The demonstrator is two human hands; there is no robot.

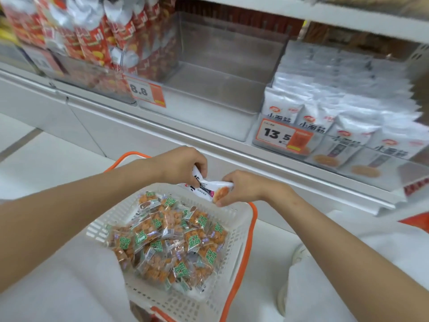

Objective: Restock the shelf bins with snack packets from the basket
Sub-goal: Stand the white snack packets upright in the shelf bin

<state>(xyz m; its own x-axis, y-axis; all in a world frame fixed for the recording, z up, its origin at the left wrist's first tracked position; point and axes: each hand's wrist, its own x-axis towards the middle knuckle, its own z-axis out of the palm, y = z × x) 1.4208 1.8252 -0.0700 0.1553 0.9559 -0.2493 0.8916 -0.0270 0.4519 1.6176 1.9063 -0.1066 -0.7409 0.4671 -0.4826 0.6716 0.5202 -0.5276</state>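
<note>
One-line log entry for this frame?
left hand: grips white packet | right hand: grips it too | white packet: above basket far rim | middle bin: empty

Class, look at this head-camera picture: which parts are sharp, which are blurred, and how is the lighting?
Head view, centre: the basket and the left hand and right hand gripping a packet look sharp; head view, edges: red packets upper left and white bags far right smear with blur; lighting soft, even, no hard shadows.
</note>
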